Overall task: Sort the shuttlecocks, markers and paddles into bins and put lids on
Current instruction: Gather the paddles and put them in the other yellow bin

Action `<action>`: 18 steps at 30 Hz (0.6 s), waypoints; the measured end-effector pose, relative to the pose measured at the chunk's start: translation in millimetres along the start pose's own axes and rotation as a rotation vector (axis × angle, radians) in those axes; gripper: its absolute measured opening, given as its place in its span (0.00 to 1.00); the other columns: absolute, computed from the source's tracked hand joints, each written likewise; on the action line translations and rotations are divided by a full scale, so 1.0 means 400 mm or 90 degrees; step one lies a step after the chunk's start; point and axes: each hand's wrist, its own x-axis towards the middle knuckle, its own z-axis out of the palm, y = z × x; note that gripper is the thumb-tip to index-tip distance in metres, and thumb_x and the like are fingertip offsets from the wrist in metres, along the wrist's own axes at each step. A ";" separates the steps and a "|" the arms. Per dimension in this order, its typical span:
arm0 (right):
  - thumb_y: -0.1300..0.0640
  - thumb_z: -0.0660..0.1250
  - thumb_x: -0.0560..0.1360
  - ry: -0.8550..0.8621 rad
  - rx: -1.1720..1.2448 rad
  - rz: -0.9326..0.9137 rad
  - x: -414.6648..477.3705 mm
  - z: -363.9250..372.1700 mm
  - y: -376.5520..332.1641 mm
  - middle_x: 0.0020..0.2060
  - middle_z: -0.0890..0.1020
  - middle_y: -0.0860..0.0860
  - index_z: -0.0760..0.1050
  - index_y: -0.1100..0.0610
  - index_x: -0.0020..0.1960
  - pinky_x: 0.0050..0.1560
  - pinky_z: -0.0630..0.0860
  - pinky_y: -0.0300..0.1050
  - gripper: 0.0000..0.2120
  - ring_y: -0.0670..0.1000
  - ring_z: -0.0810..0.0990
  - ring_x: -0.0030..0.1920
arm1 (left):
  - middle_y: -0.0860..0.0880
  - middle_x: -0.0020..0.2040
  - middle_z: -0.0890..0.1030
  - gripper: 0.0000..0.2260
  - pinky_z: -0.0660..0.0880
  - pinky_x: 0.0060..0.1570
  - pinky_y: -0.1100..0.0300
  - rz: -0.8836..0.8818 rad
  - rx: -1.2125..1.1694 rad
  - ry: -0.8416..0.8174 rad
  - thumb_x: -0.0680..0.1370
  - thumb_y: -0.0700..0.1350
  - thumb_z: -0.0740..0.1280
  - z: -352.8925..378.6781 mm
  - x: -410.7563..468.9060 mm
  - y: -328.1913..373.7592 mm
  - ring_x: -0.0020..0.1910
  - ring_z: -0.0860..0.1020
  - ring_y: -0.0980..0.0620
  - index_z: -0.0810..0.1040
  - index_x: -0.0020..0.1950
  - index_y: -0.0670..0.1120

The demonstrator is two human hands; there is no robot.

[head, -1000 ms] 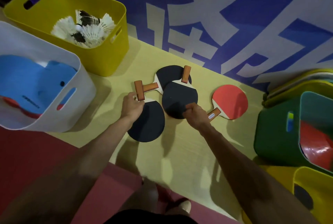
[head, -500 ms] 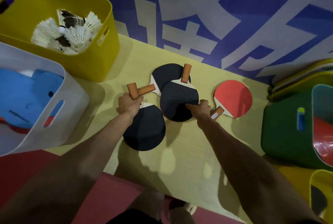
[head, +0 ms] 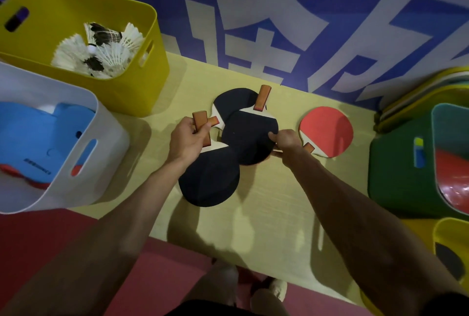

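Note:
Several paddles lie on the pale yellow table (head: 266,209). My left hand (head: 189,139) grips the wooden handle of the nearest black paddle (head: 209,178). My right hand (head: 286,141) pinches the right edge of the middle black paddle (head: 247,138), which overlaps a third black paddle (head: 233,99) behind it. A red paddle (head: 327,130) lies just right of my right hand, its handle partly hidden under that hand. Several shuttlecocks (head: 101,49) fill the yellow bin (head: 142,92) at the back left.
A white bin (head: 101,143) at the left holds blue and red items. A green bin (head: 396,176) and a yellow bin (head: 446,229) stand at the right, with stacked lids (head: 431,82) behind them. A blue-and-white wall rises behind the table.
My left hand has closed round the near paddle's handle. My right hand has moved from the red paddle's handle to the edge of the middle black paddle and raised it slightly.

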 end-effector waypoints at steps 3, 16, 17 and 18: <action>0.59 0.68 0.76 -0.025 0.036 -0.089 -0.046 -0.023 -0.033 0.54 0.78 0.57 0.70 0.60 0.59 0.37 0.78 0.44 0.13 0.55 0.79 0.52 | 0.48 0.41 0.79 0.10 0.67 0.34 0.62 0.068 0.016 0.031 0.77 0.53 0.66 -0.026 -0.047 0.012 0.39 0.76 0.52 0.74 0.45 0.47; 0.55 0.65 0.78 0.120 -0.001 -0.397 -0.260 -0.299 -0.177 0.52 0.78 0.52 0.73 0.55 0.58 0.53 0.77 0.47 0.10 0.50 0.77 0.53 | 0.45 0.41 0.83 0.10 0.74 0.43 0.60 0.066 -0.188 0.208 0.76 0.52 0.67 -0.054 -0.320 0.148 0.40 0.81 0.49 0.78 0.45 0.45; 0.54 0.65 0.78 0.135 0.019 -0.400 -0.274 -0.332 -0.174 0.52 0.78 0.51 0.74 0.56 0.59 0.54 0.77 0.48 0.11 0.51 0.77 0.53 | 0.44 0.41 0.83 0.10 0.77 0.44 0.58 0.063 -0.230 0.211 0.76 0.51 0.67 -0.046 -0.347 0.161 0.39 0.81 0.49 0.78 0.47 0.44; 0.54 0.65 0.78 0.151 0.040 -0.402 -0.285 -0.368 -0.169 0.51 0.78 0.52 0.74 0.56 0.59 0.55 0.77 0.49 0.11 0.51 0.77 0.53 | 0.44 0.42 0.83 0.11 0.79 0.45 0.55 0.055 -0.275 0.211 0.75 0.50 0.68 -0.036 -0.375 0.174 0.38 0.81 0.48 0.77 0.50 0.43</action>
